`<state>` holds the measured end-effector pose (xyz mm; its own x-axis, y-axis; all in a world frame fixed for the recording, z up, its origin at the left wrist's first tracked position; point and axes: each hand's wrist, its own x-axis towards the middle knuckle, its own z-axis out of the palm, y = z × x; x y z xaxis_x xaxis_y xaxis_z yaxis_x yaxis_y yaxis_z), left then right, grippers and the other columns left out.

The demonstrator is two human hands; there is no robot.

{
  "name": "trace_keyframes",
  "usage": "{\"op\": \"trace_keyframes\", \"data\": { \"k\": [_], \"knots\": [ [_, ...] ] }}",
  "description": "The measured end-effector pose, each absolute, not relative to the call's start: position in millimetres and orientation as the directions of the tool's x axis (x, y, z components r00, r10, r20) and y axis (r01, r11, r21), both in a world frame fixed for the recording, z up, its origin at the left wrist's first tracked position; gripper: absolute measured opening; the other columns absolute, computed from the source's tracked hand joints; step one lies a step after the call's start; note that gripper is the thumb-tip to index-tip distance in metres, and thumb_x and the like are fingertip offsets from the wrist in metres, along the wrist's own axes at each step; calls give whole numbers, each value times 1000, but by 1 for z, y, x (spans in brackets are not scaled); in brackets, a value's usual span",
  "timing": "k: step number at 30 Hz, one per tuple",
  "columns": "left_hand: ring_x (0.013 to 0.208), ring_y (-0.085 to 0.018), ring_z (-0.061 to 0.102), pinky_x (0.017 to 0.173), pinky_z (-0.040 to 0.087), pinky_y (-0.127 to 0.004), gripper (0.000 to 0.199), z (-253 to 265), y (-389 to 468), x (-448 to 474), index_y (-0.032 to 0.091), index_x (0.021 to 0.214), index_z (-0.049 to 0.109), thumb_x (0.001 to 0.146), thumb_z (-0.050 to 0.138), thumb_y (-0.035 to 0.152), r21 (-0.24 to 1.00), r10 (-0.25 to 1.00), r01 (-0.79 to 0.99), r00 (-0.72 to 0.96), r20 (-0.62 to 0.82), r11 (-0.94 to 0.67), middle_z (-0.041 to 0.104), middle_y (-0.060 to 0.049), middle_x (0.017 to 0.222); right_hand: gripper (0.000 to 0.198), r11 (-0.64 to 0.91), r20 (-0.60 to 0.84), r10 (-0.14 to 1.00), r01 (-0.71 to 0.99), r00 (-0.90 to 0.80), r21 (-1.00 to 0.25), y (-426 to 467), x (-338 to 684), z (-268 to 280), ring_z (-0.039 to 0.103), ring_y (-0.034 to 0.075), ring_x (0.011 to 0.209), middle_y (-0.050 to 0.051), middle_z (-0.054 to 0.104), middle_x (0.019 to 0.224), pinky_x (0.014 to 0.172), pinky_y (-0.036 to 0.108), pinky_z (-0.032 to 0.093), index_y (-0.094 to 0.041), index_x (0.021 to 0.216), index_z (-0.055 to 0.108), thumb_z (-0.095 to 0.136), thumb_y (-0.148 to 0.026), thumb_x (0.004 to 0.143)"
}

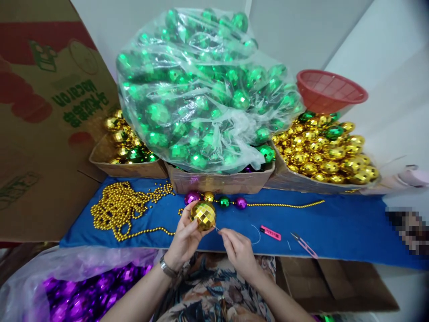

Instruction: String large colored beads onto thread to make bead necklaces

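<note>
My left hand [185,237] is closed around a large gold faceted ball [203,215], held just above the blue cloth. At the ball's lower right side, my right hand [237,250] pinches a thin pale thread or wire [216,228] between thumb and fingertips. Behind the gold ball lies a row of strung balls: a purple ball [192,198], a small gold ball [208,197], a green ball [224,201] and another purple ball [241,203]. From that row a gold bead strand [288,205] runs right. Heaped gold bead strands [120,206] lie to the left.
A pink cutter [271,232] and pink-handled thread snips [304,245] lie right of my hands. A clear bag of green balls [201,89] rests on a cardboard box [221,179]. Gold balls [325,152] fill another box, below a red basket [331,91]. Purple balls [94,290] sit lower left.
</note>
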<state>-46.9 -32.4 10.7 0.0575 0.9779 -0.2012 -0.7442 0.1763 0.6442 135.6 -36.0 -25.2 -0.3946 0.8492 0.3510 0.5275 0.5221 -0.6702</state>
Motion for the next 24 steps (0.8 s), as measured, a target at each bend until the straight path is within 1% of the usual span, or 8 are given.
{"op": "trace_keyframes", "data": {
  "k": [5, 10, 14, 16, 18, 20, 22, 24],
  "knots": [
    [101, -25, 63, 87, 52, -42, 61, 11, -34, -45, 30, 125, 46, 72, 75, 20, 689, 986, -713, 20, -164, 129, 59, -8, 116, 25, 505, 340, 859, 519, -383, -690, -38, 135, -25, 67, 17, 80, 6, 69, 86, 73, 27, 54, -20, 100, 61, 37, -18, 98],
    [101, -25, 62, 89, 51, -40, 63, 10, -39, -43, 31, 123, 48, 69, 78, 20, 704, 989, -701, 15, -149, 117, 59, -7, 115, 24, 514, 356, 855, 516, -378, -685, -39, 138, -27, 67, 18, 78, 6, 69, 85, 72, 29, 54, -20, 100, 61, 37, -19, 98],
    [108, -26, 58, 93, 49, -40, 63, 8, -42, -42, 29, 122, 49, 67, 78, 21, 726, 992, -681, 1, -128, 94, 54, -9, 127, 23, 529, 369, 846, 516, -385, -674, -40, 140, -28, 65, 17, 76, 6, 68, 84, 70, 28, 53, -19, 100, 60, 38, -17, 98],
    [113, -27, 56, 95, 47, -40, 62, 6, -43, -40, 28, 120, 50, 66, 79, 20, 746, 995, -661, 11, -102, 84, 51, -10, 133, 23, 537, 373, 841, 524, -391, -661, -40, 140, -28, 64, 17, 73, 6, 67, 81, 67, 28, 51, -19, 97, 60, 37, -17, 98],
    [115, -28, 55, 96, 46, -40, 62, 3, -44, -38, 27, 119, 51, 65, 80, 20, 757, 996, -647, 36, -84, 87, 50, -10, 135, 24, 539, 374, 840, 519, -394, -664, -40, 139, -27, 63, 17, 71, 5, 66, 78, 66, 27, 50, -19, 93, 59, 36, -17, 98],
    [114, -29, 56, 94, 47, -41, 61, 2, -45, -36, 28, 120, 51, 66, 79, 21, 759, 996, -645, 50, -75, 90, 51, -10, 134, 23, 506, 342, 857, 502, -385, -701, -40, 138, -26, 63, 16, 72, 4, 65, 79, 66, 26, 49, -20, 95, 58, 35, -18, 98],
    [115, -29, 55, 94, 47, -41, 61, 3, -47, -35, 29, 120, 52, 67, 79, 21, 769, 996, -634, 51, -71, 87, 51, -10, 134, 21, 437, 268, 886, 493, -377, -752, -41, 138, -26, 64, 16, 73, 4, 66, 81, 66, 25, 50, -19, 102, 56, 35, -19, 99],
    [119, -30, 52, 97, 45, -41, 62, 3, -48, -37, 28, 121, 54, 65, 81, 24, 796, 995, -597, 86, -57, 97, 48, -11, 139, 19, 405, 223, 893, 481, -392, -777, -41, 138, -28, 64, 15, 69, 2, 65, 76, 63, 24, 49, -20, 97, 54, 35, -20, 99]
  ]
}}
